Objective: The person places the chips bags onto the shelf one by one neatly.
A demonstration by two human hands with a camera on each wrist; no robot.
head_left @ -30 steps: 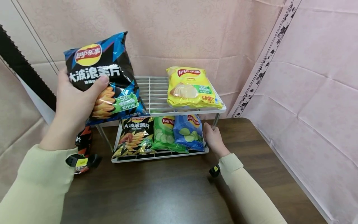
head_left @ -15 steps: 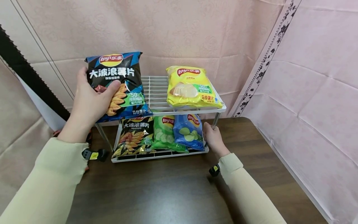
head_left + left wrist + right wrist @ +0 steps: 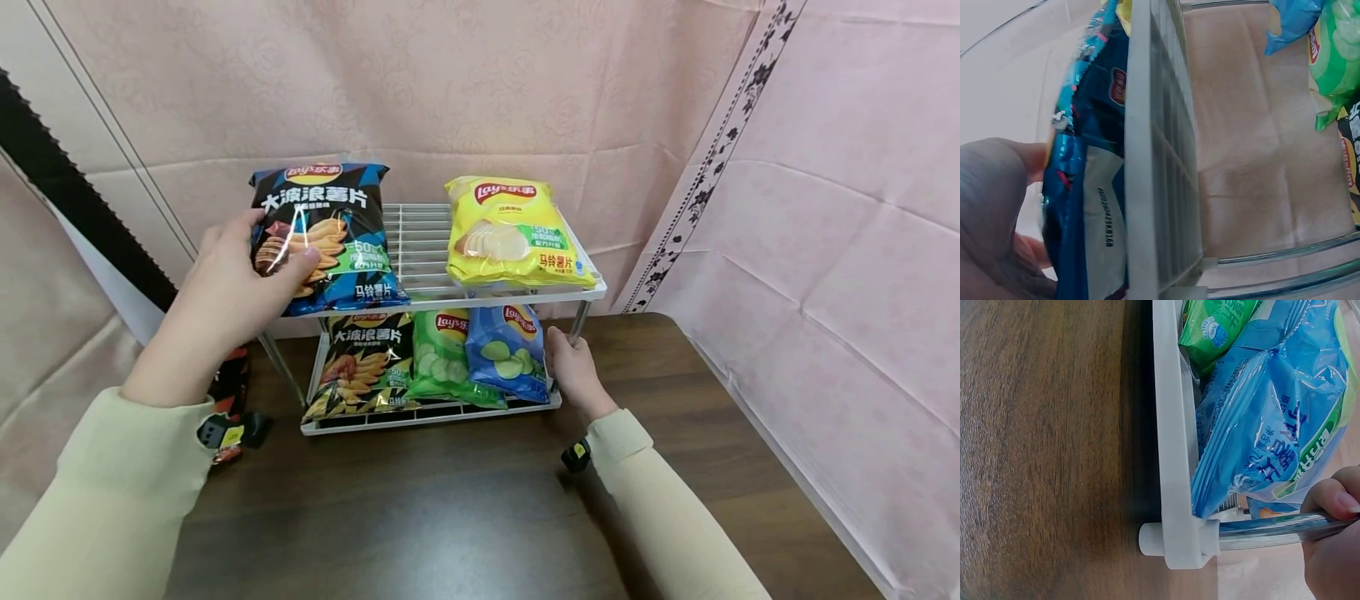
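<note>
In the head view, my left hand (image 3: 236, 279) holds a black and blue bag of potato chips (image 3: 330, 237), thumb across its front and fingers at its left edge. The bag leans back on the left of the upper shelf (image 3: 420, 250) of a white wire rack. From the left wrist view, the bag's back (image 3: 1094, 125) lies against the shelf's rail (image 3: 1141, 144). My right hand (image 3: 576, 375) grips the rack's right front metal post (image 3: 1260, 532), beside a blue chip bag (image 3: 508, 354) on the lower shelf.
A yellow chip bag (image 3: 513, 237) lies on the upper shelf's right side. Below sit a green bag (image 3: 442, 358) and a black-gold bag (image 3: 363, 367). Left of the rack, a black and red bag (image 3: 231, 383) is partly hidden behind my left arm. A curtain (image 3: 450, 92) hangs behind.
My left hand has brought the black and blue chip bag down and to the right onto the upper shelf, where it now tilts further back. My right hand keeps its grip on the post.
</note>
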